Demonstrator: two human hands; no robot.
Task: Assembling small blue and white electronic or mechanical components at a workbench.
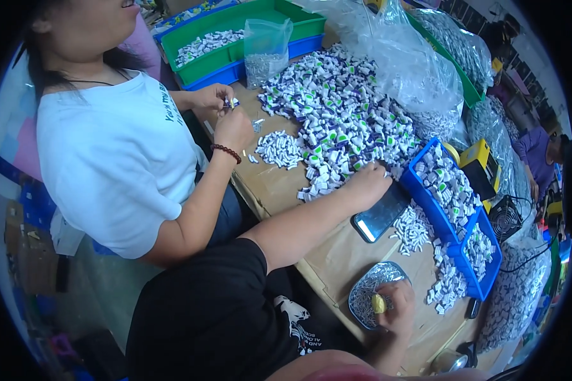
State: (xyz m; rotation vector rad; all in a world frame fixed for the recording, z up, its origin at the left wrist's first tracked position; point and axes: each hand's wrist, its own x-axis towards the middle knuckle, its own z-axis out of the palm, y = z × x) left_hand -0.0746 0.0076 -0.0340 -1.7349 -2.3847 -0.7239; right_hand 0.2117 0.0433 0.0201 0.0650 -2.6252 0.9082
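Note:
My left hand (368, 185) rests at the edge of a large heap of small white-and-purple plastic pieces (343, 108), some with green marks. Its fingers are curled down among the pieces, and what they grip is hidden. Below it lies a dark phone (381, 213). Over a bowl (353, 301) of small silvery metal pins, my right hand (397, 308) has its fingers bent together. A yellow covering (379, 303) shows at one of its fingertips; anything pinched there is too small to make out.
Small white parts (413, 230) lie beside a blue divided bin (454, 238) of pieces. Across to the left, a co-worker in a white shirt (108, 152) handles a small piece near another white pile (279, 149). Behind stand a green tray (308, 28) and clear bags (413, 63).

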